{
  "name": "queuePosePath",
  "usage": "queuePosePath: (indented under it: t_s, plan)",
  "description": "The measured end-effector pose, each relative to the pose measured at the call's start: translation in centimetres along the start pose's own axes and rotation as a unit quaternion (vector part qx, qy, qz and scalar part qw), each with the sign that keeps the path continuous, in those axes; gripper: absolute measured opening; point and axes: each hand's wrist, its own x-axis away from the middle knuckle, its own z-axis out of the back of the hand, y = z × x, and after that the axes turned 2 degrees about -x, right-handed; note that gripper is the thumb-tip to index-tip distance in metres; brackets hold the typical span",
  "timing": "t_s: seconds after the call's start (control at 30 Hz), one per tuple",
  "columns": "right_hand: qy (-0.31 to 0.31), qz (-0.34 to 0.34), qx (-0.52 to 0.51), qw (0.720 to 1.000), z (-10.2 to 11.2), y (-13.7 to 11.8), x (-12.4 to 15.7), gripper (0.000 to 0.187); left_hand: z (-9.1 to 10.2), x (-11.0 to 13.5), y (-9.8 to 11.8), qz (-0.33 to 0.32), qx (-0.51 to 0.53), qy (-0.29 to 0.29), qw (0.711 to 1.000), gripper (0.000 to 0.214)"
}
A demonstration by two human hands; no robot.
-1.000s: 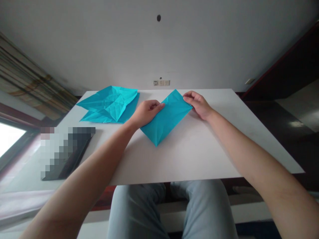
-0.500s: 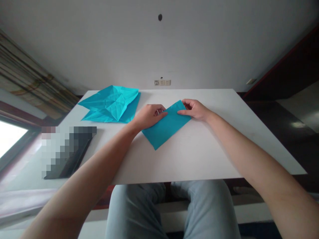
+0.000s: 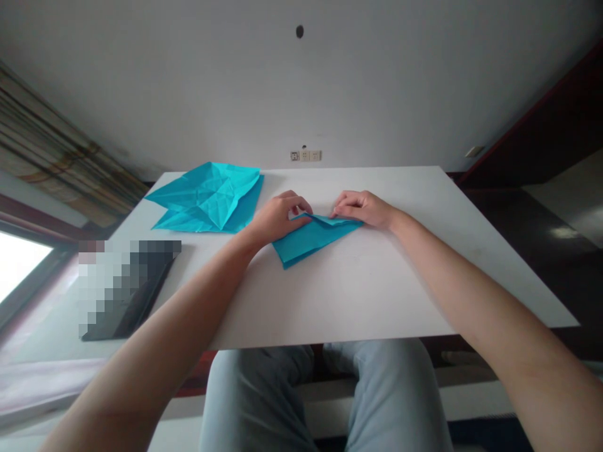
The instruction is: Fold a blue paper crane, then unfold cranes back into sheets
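A folded sheet of blue paper lies over the middle of the white table, its far edge bent and slightly raised. On its upper left edge, my left hand pinches the paper between thumb and curled fingers. My right hand grips the far right corner, thumb on the near side and fingers bent behind. The paper's near-left end shows a small gap between its layers. Parts of the far edge are hidden behind the fingers.
Creased blue paper with several folds rests at the table's back left. A dark flat object, partly pixelated, lies at the left. The white table ends just before my knees. Wall sockets sit beyond its far edge.
The paper's far edge has been folded down toward me, so the sheet looks narrower. My right hand has shifted slightly, and my left hand stays on the left edge.
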Motion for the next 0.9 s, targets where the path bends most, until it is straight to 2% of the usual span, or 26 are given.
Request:
queuePosePath:
  t_s: [0.13,0.2,0.33,0.5,0.63,0.77,0.9]
  plan:
    - [-0.040,-0.008,0.058,0.997,-0.1,0.1,0.1,0.035,0.3,0.1,0.1,-0.020,-0.011,-0.016,1.000,0.033]
    - [-0.051,0.000,0.090,0.995,0.0,0.0,0.1,0.032,0.6,0.1,0.2,-0.023,-0.015,-0.031,0.999,0.037]
    - [-0.070,0.004,0.118,0.991,0.2,0.0,0.2,0.041,1.1,0.2,0.7,-0.032,-0.062,-0.070,0.995,0.042]
    - [-0.096,0.004,0.145,0.985,0.2,0.0,0.2,0.049,0.3,0.3,1.4,-0.036,-0.133,-0.077,0.987,0.051]
    - [-0.069,-0.003,0.143,0.987,0.0,0.1,0.2,0.057,-0.3,0.4,1.7,-0.012,-0.162,-0.074,0.984,0.057]
    - [-0.015,-0.026,0.118,0.992,-0.2,0.2,0.0,0.049,-0.4,0.4,1.7,0.017,-0.134,-0.055,0.989,0.061]
    - [-0.025,-0.017,0.150,0.988,-0.3,0.0,0.0,0.041,-0.4,0.2,1.5,0.058,-0.090,-0.057,0.993,0.061]
